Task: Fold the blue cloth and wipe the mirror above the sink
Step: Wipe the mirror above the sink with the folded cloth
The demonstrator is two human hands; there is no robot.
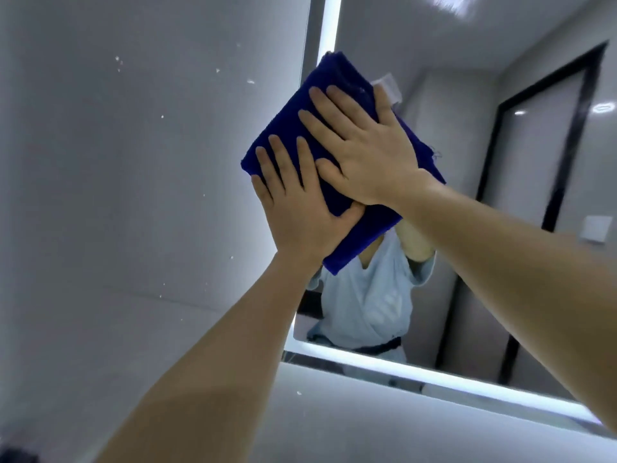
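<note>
The blue cloth [334,105] is folded into a thick rectangular pad and lies flat against the mirror [467,195], near the mirror's left edge and in its upper part. The pad sits tilted, one corner pointing up toward the lit strip [329,28] that runs along the mirror's left side, the opposite corner pointing down. Both hands are pressed on the cloth with palms flat and fingers spread; neither is closed around it. The left hand [300,202] covers the lower left part of the pad, its fingertips near the left edge and its thumb lying across the cloth toward the right. The right hand [364,152] covers the upper right part, its thumb reaching toward the top right corner, and its heel overlaps the thumb of the left hand, so the two hands touch. Both forearms are bare and extend upward from the bottom of the view. A small white tag [389,86] shows at the cloth's upper right edge, just beside the right thumb. Loose threads show at the right edge of the pad. The mirror reflects a person in a light blue top [370,295] with arms raised; the cloth hides the reflected head. A dark-framed door [547,162] appears in the reflection at right. A second lit strip [434,375] runs along the mirror's lower edge. The grey wall [133,162] left of the mirror carries scattered small white specks.
</note>
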